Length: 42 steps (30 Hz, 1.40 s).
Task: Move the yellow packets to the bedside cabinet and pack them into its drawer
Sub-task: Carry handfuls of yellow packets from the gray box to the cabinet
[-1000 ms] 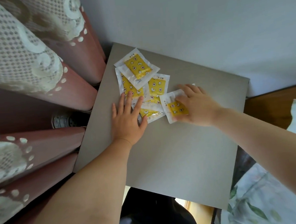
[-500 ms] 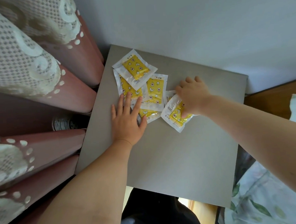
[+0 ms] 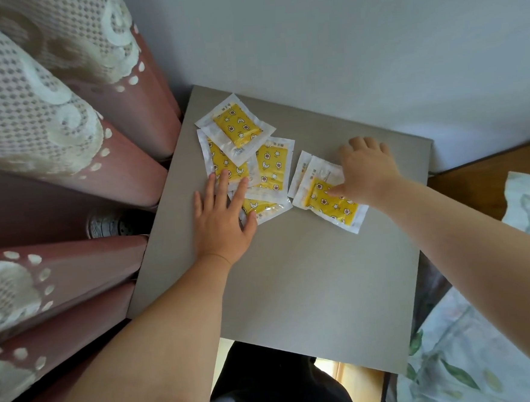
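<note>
Scene: A person leaned over the grey top of a bedside cabinet (image 3: 294,277) set in a corner against a pale wall (image 3: 309,40).
Packets: Six yellow packets with clear sealed borders lay on the far part of the top, four in an overlapping cluster to the left and two stacked to the right.
Cluster: The topmost packet (image 3: 236,126) ran on a diagonal from far left to near right. The one under it (image 3: 223,163) and the middle packet (image 3: 272,165) pointed roughly toward the wall. The nearest packet (image 3: 262,205) lay almost crosswise.
Right pair: The upper packet (image 3: 332,200) slanted from far left to near right over a paler one (image 3: 301,173).
Left hand: The left hand (image 3: 221,222) lay flat with fingers spread, its fingertips on the cluster and its thumb on the nearest packet.
Right hand: The right hand (image 3: 368,171) pressed its thumb on the upper packet. Whether its bent fingers gripped anything could not be told.
Room: The cluster sat near the cabinet's left edge, beside a pink lace-trimmed curtain (image 3: 48,121). Open grey surface stretched from the packets to the near edge.
Right side: Floral bedding (image 3: 456,360) bordered the cabinet.
</note>
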Tool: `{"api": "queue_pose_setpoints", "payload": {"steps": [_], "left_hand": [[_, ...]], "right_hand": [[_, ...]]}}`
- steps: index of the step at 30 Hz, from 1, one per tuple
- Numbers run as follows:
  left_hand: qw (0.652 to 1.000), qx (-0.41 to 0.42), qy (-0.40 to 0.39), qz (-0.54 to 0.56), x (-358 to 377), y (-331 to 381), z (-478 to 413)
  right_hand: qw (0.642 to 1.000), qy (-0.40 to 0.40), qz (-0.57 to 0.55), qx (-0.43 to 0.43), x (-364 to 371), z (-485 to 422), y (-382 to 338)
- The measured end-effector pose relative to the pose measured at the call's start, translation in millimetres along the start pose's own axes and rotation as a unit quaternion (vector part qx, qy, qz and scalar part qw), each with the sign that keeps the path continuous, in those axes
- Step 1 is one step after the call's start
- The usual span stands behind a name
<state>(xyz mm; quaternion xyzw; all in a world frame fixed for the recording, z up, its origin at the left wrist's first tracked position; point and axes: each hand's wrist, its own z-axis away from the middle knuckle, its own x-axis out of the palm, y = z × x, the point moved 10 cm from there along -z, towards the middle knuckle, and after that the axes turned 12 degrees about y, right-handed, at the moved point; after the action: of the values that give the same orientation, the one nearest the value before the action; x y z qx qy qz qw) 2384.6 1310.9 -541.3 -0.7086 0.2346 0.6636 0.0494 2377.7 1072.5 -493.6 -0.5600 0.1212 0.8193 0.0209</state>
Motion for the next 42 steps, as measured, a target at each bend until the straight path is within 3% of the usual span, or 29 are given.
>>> {"api": "queue_pose_setpoints", "payload": {"steps": [3, 11, 16, 18, 19, 21, 22, 24, 29, 35, 42], "left_hand": [[1.0, 0.002, -0.003, -0.003, -0.3, 0.8, -0.2], [1.0, 0.005, -0.005, -0.005, 0.9, 1.1, -0.6], [1.0, 0.006, 0.001, 0.0, -0.6, 0.6, -0.1], [1.0, 0.008, -0.007, 0.0, -1.0, 0.9, -0.2], [1.0, 0.009, -0.013, 0.0, -0.9, 1.3, -0.2], [0.999, 0.021, -0.034, 0.004, 0.4, 4.2, 2.8], [0.998, 0.036, -0.046, 0.008, 1.1, 6.8, 6.1], [0.995, 0.073, -0.072, 0.018, 1.9, 12.2, 16.0], [0.989, 0.102, -0.099, 0.038, -9.3, 12.4, 29.9], [0.997, 0.048, -0.018, 0.064, -41.0, 18.2, -37.0], [0.997, 0.007, -0.073, 0.024, -15.4, 34.5, -129.2]], "right_hand": [[0.997, -0.049, -0.063, 0.005, 7.8, -2.2, -16.0], [0.997, -0.041, -0.058, -0.032, 12.4, -6.8, -34.1], [0.977, -0.06, -0.202, 0.035, 19.1, 6.2, -28.6], [0.934, -0.06, -0.325, 0.138, 31.0, 18.0, -13.8], [0.885, -0.06, -0.41, 0.212, 39.7, 25.8, -4.3], [0.753, -0.046, -0.558, 0.345, 53.4, 43.9, 8.7], [0.71, -0.038, -0.594, 0.377, 56.0, 50.1, 10.0], [0.681, -0.032, -0.615, 0.397, 58.8, 54.8, 8.4], [0.652, -0.003, -0.617, 0.441, 58.3, 65.0, 11.8], [0.677, -0.014, -0.6, 0.426, 62.9, 63.1, 11.1], [0.695, -0.019, -0.588, 0.413, 70.9, 54.9, 5.8]]}}
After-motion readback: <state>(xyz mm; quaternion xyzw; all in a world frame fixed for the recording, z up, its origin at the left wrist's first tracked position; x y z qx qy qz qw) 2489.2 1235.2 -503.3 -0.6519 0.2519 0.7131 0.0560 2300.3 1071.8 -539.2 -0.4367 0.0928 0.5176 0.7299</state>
